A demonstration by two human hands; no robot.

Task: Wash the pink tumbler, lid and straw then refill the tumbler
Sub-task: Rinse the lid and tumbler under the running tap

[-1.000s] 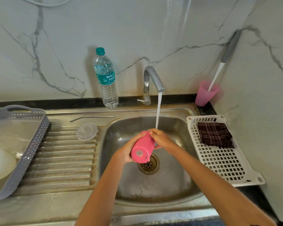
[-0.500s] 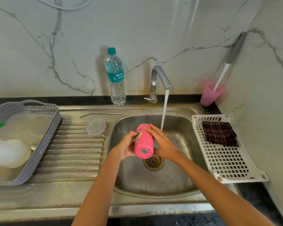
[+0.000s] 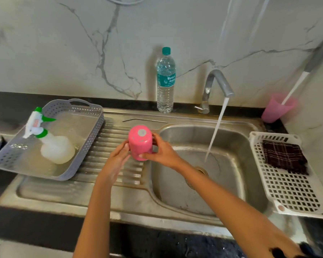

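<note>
**Pink tumbler held bottom-up over the drainboard**

The pink tumbler (image 3: 139, 143) sits between both hands with its base turned up, showing a grey disc in the middle of the base. It is above the ridged drainboard (image 3: 108, 164), just left of the basin (image 3: 203, 183) rim. Whether its mouth touches the ridges cannot be told.

The right hand (image 3: 161, 151) grasps the tumbler's right side, fingers curled behind it and thumb across the near lower edge. The left hand (image 3: 117, 155) lies released against the left side, its fingers fairly straight and only touching the pink wall.

A thin metal straw (image 3: 145, 120) lies flat along the far edge of the drainboard, beyond the tumbler.

The tap (image 3: 219, 83) stands at the far side of the basin, and water (image 3: 215, 131) falls from it into the basin, well to the right of the hands. A capped water bottle (image 3: 166, 81) stands upright left of the tap, against the marble wall.

On the left, a grey basket (image 3: 86, 146) rests tilted on the drainboard with a spray bottle (image 3: 54, 148) lying in it. On the right, a white tray (image 3: 287, 194) holds a dark checked cloth (image 3: 285, 158). A pink cup (image 3: 278, 108) stands in the far right corner of the dark counter (image 3: 35, 226).
</note>
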